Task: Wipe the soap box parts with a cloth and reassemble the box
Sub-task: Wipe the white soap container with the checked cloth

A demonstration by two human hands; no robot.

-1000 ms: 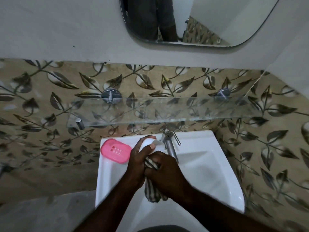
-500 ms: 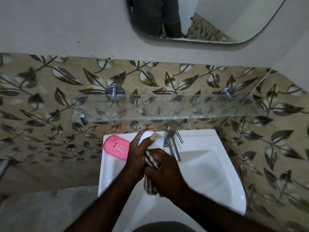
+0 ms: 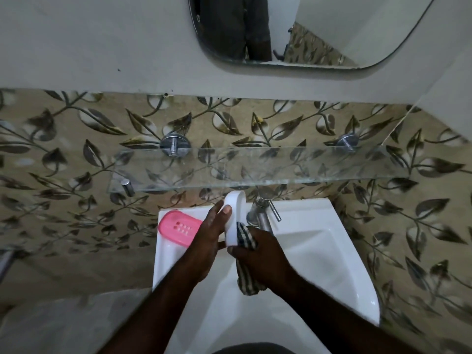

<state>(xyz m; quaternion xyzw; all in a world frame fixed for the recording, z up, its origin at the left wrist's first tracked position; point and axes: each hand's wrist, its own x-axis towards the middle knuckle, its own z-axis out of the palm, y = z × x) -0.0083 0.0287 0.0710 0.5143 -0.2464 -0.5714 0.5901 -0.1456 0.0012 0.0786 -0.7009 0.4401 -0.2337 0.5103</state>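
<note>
My left hand (image 3: 208, 236) grips the white soap box part (image 3: 233, 215), held upright on its edge above the sink's back rim. My right hand (image 3: 260, 254) holds a striped cloth (image 3: 246, 264) pressed against the lower inside of that white part; the cloth's tail hangs down below my palm. The pink soap box part (image 3: 178, 227), with small drain holes, lies flat on the sink's back left corner, just left of my left hand.
The white sink (image 3: 319, 251) fills the lower middle. A chrome tap (image 3: 260, 213) stands right beside the white part. A glass shelf (image 3: 255, 167) juts out just above the hands. A mirror (image 3: 306, 29) hangs higher up on the wall.
The white part has been tipped up higher and now stands on edge, showing its inside. My right hand with the cloth has shifted slightly along it.
</note>
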